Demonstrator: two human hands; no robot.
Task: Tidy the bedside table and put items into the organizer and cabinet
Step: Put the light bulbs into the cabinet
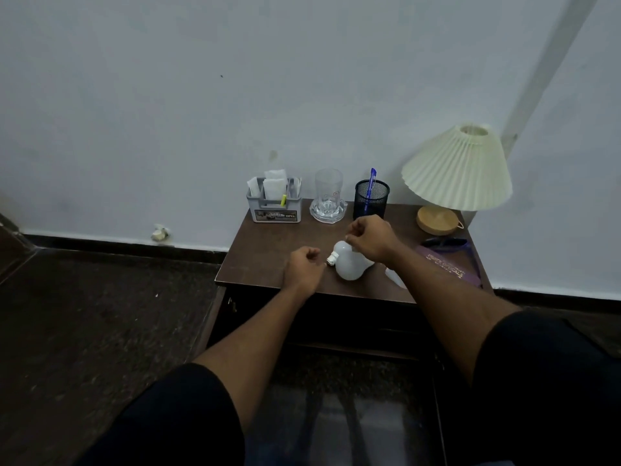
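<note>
White frosted light bulb point(349, 265) lies on the dark brown tabletop point(268, 253), metal base pointing left, nearly touching the left hand point(302, 269). Left fingers curled, empty. Right hand point(371, 238) above it, grip unclear.

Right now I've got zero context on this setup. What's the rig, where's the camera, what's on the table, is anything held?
There is no robot here: a person works with bare hands, and the one picture comes from a wide-angle camera on their head, looking forward and down.

The left hand and the right hand are both loosely curled over a dark wooden bedside table. A white light bulb lies on its side between them. Neither hand clearly grips it; the right hand's fingers hide whatever they may pinch.

Along the wall stand a grey organizer with papers, a glass mug, a black mesh cup with a blue pen, and a pleated lamp. A purple case lies at the right.
</note>
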